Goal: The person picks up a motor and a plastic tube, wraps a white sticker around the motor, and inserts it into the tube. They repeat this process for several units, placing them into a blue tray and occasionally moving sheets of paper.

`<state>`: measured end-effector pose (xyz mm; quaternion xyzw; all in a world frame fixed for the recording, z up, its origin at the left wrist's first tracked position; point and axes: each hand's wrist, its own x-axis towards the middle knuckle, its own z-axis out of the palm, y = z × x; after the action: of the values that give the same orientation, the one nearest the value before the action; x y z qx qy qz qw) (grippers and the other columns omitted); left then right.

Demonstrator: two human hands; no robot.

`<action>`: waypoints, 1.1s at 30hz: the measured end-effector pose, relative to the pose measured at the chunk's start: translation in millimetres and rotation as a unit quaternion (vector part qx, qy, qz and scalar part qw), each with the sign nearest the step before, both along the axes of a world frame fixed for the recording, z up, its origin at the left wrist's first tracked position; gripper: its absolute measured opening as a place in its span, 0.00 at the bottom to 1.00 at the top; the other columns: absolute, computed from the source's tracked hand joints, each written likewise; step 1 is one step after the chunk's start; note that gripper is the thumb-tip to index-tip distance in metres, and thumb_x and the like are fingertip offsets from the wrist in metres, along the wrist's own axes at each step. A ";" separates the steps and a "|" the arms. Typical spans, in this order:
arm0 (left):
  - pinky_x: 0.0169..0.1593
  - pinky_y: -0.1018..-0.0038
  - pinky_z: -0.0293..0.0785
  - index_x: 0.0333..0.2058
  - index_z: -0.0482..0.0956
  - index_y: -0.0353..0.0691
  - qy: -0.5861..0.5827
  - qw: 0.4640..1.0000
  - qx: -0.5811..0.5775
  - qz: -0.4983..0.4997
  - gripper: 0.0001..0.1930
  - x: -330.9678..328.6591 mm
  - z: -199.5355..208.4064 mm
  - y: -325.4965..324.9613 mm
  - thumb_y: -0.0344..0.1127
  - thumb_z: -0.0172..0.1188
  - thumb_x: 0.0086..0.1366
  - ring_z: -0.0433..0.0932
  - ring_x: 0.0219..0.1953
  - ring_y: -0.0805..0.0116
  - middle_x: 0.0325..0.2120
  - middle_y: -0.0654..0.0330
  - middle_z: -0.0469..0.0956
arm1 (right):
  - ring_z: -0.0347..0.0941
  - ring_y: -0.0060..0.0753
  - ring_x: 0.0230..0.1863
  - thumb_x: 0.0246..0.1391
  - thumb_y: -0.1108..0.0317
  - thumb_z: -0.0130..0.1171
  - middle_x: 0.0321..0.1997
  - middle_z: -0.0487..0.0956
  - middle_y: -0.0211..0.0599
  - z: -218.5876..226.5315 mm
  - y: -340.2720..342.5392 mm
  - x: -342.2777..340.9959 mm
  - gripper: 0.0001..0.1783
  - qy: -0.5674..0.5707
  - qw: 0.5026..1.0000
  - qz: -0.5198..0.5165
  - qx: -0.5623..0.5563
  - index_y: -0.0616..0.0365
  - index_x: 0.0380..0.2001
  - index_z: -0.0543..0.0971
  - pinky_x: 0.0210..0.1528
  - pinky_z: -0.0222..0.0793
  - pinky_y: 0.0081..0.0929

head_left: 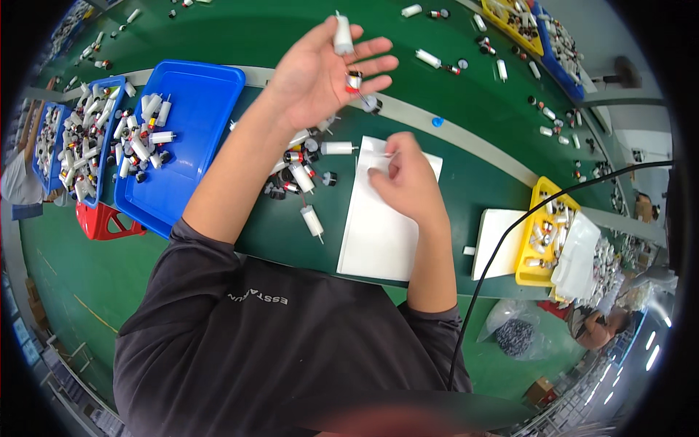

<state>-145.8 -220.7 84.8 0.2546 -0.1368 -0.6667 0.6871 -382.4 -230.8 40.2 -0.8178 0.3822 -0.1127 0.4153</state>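
My left hand [313, 84] is raised palm up over the bench's far side, fingers spread. A white plastic cylinder with a thin tip [343, 36] is pinched between its thumb and index finger. Across the same hand's fingers lies a small red, black and gold banded part [354, 81], with a grey cap [371, 104] by the fingertips. My right hand [408, 178] is curled over a white sheet [378, 233], its fingers closed and slightly blurred; what they hold is hidden. Between my arms is a loose pile of similar white cylinders [301, 177] and banded parts.
At left, a blue tray [193, 76] holds more parts, beside fuller blue bins [116, 91]. Scattered pieces lie on the green surface beyond a pale rail [473, 131]. A yellow tray [523, 262] and a white pad [495, 240] sit at right, crossed by a black cable [502, 255].
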 end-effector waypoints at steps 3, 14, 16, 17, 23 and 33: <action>0.65 0.53 0.72 0.47 0.74 0.41 0.031 0.999 -0.001 -0.020 0.20 -8.6 -3.7 0.8 0.51 0.42 0.78 0.72 0.62 0.47 0.56 0.45 0.75 | 0.71 0.32 0.30 0.44 0.69 0.73 0.37 0.73 0.36 -9.1 -4.2 4.1 0.28 -0.380 0.899 -0.218 0.020 0.60 0.46 0.68 0.33 0.70 0.37; 0.65 0.62 0.65 0.51 0.70 0.34 0.115 0.974 0.038 -0.190 0.22 -48.4 -11.4 3.1 0.50 0.44 0.76 0.67 0.62 0.57 0.60 0.44 0.69 | 0.75 0.28 0.45 0.55 0.86 0.61 0.45 0.76 0.42 -17.0 5.3 29.3 0.39 -0.413 0.889 -0.158 -0.121 0.62 0.67 0.58 0.48 0.72 0.26; 0.65 0.66 0.64 0.58 0.69 0.33 -0.106 0.979 -0.016 -0.176 0.21 -51.2 -10.9 4.9 0.42 0.52 0.74 0.69 0.61 0.63 0.59 0.49 0.71 | 0.74 0.26 0.43 0.56 0.86 0.61 0.41 0.77 0.39 -16.6 4.4 26.5 0.37 -0.452 0.872 -0.154 -0.105 0.62 0.66 0.60 0.45 0.71 0.24; 0.65 0.66 0.64 0.58 0.69 0.33 -0.108 0.977 -0.012 -0.183 0.21 -51.1 -10.1 7.3 0.42 0.52 0.74 0.69 0.61 0.63 0.59 0.49 0.71 | 0.74 0.26 0.43 0.56 0.86 0.61 0.41 0.77 0.39 -17.3 4.8 24.6 0.37 -0.453 0.870 -0.163 -0.103 0.62 0.66 0.60 0.45 0.71 0.24; 0.57 0.74 0.76 0.61 0.71 0.32 -0.327 0.930 -0.048 -0.157 0.21 -48.6 -11.7 8.3 0.25 0.57 0.70 0.79 0.50 0.72 0.50 0.57 0.79 | 0.75 0.23 0.41 0.53 0.83 0.63 0.38 0.79 0.35 -20.0 0.2 19.7 0.32 -0.462 0.850 -0.182 -0.174 0.62 0.61 0.66 0.41 0.70 0.22; 0.55 0.75 0.78 0.58 0.74 0.32 -0.399 0.911 -0.050 -0.088 0.18 -46.3 -12.1 8.2 0.23 0.58 0.69 0.81 0.47 0.72 0.46 0.56 0.82 | 0.71 0.23 0.40 0.54 0.82 0.65 0.42 0.76 0.33 10.3 -4.8 5.4 0.14 -0.520 0.827 -0.171 -0.133 0.63 0.43 0.75 0.47 0.67 0.20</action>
<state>-192.1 -212.5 72.7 0.4513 -0.4546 -0.5600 0.5254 -377.0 -235.7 50.5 -0.6071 0.2252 -0.6397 0.4141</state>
